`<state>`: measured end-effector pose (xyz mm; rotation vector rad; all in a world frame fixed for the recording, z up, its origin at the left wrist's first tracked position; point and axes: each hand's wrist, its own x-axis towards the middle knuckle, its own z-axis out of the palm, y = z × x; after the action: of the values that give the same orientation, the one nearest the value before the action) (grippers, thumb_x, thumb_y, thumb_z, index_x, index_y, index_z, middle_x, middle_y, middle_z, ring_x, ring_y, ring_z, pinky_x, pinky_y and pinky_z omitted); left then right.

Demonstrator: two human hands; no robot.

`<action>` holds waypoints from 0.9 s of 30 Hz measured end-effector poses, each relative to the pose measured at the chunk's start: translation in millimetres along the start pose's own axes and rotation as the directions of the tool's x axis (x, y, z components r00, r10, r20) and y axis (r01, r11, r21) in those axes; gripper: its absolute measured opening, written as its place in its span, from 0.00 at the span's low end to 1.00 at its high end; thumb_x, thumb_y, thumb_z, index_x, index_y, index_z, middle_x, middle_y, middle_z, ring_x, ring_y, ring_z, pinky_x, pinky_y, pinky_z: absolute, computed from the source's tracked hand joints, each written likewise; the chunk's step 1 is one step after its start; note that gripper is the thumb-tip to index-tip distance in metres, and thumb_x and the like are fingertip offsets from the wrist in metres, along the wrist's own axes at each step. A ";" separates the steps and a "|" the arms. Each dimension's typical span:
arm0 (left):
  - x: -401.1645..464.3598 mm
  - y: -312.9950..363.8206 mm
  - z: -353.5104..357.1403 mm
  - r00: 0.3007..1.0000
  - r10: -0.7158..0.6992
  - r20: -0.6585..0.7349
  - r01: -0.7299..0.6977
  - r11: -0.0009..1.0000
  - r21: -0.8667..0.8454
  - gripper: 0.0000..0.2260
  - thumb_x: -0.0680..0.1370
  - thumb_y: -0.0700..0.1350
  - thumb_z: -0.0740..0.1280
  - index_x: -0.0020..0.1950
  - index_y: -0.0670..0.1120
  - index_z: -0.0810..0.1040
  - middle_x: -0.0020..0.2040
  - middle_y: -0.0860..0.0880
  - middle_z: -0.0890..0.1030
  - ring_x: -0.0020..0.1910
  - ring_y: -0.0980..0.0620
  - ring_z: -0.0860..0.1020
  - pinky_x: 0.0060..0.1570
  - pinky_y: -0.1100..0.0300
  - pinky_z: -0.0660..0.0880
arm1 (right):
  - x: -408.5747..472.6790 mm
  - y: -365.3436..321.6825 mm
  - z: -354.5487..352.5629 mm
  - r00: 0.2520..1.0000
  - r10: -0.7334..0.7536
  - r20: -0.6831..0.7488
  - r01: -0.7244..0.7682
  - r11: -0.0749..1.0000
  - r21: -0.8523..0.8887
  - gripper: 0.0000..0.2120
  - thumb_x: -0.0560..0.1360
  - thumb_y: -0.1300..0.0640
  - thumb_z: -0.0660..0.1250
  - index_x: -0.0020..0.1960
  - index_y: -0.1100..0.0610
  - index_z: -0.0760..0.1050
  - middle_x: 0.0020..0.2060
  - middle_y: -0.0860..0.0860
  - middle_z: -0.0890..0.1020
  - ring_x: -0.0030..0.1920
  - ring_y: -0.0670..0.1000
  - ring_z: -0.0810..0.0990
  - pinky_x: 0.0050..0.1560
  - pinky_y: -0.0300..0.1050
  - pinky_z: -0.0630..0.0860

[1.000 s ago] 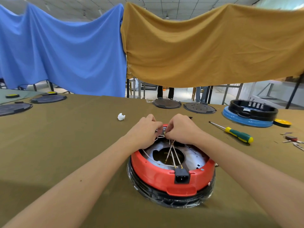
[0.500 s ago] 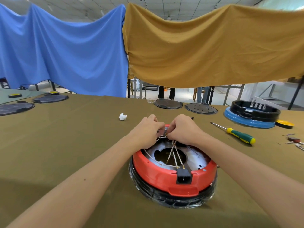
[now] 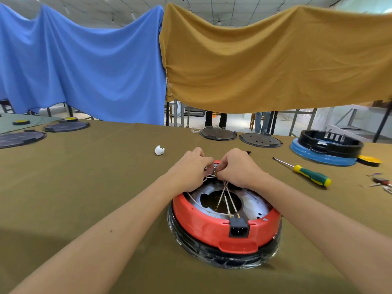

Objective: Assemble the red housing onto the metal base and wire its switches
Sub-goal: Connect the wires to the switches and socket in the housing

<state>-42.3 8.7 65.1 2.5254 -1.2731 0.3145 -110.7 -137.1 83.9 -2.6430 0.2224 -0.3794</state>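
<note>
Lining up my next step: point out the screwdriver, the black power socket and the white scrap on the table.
screwdriver [image 3: 311, 175], head view, on its green handle.
black power socket [image 3: 238, 228], head view, on its front face.
white scrap [image 3: 159, 150], head view, on its middle.

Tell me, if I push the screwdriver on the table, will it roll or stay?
The screwdriver would probably roll a little: its handle looks round and its shaft thin. The cloth-covered table should stop it soon. It looks rigid and light enough for one hand.

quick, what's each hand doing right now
Left hand: fingers curled, pinching the white wires at the red housing's far rim.
Right hand: the same, pinching the wires.
</note>
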 end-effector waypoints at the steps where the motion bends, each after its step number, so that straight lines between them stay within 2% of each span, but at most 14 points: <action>1: 0.2 -0.1 0.1 1.000 -0.001 0.001 0.001 1.000 -0.001 0.05 0.82 0.41 0.62 0.55 0.48 0.77 0.56 0.48 0.68 0.55 0.46 0.69 0.56 0.53 0.70 | -0.2 0.0 0.0 1.000 0.002 -0.002 -0.002 1.000 -0.002 0.04 0.69 0.63 0.72 0.42 0.59 0.86 0.39 0.54 0.85 0.41 0.54 0.83 0.46 0.49 0.82; 7: -0.1 -0.4 0.5 1.000 -0.006 0.001 0.006 1.000 0.003 0.05 0.82 0.42 0.62 0.56 0.48 0.77 0.57 0.47 0.69 0.54 0.46 0.69 0.56 0.53 0.70 | -1.4 -0.9 0.6 1.000 0.001 -0.007 -0.001 1.000 -0.025 0.04 0.69 0.63 0.72 0.42 0.58 0.86 0.39 0.54 0.85 0.42 0.53 0.83 0.47 0.50 0.82; 16: -0.2 0.2 -0.2 1.000 -0.007 -0.001 0.007 1.000 -0.005 0.05 0.82 0.42 0.62 0.55 0.48 0.77 0.57 0.46 0.69 0.55 0.44 0.70 0.57 0.52 0.70 | -2.1 -2.5 0.3 1.000 -0.018 -0.024 0.017 1.000 -0.026 0.05 0.70 0.63 0.71 0.43 0.58 0.87 0.39 0.53 0.86 0.39 0.52 0.82 0.42 0.45 0.80; 20: -0.3 0.1 -0.1 1.000 -0.007 -0.002 0.007 1.000 -0.006 0.05 0.82 0.42 0.62 0.56 0.47 0.77 0.57 0.46 0.70 0.55 0.44 0.70 0.58 0.51 0.70 | -3.9 -1.0 0.4 1.000 -0.013 -0.021 0.013 1.000 -0.016 0.06 0.70 0.63 0.72 0.43 0.57 0.87 0.39 0.52 0.86 0.40 0.52 0.81 0.46 0.48 0.81; 27: 0.0 -0.2 0.4 1.000 -0.015 -0.003 0.015 1.000 -0.011 0.06 0.83 0.43 0.62 0.56 0.48 0.77 0.58 0.46 0.70 0.55 0.45 0.70 0.56 0.54 0.69 | -3.6 -2.4 1.2 0.999 0.007 -0.045 -0.006 1.000 0.017 0.05 0.70 0.61 0.71 0.43 0.58 0.86 0.40 0.54 0.86 0.43 0.55 0.82 0.47 0.51 0.82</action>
<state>-42.1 8.7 64.7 2.5237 -1.2503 0.3076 -113.5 -133.7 83.1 -2.6187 0.2413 -0.4364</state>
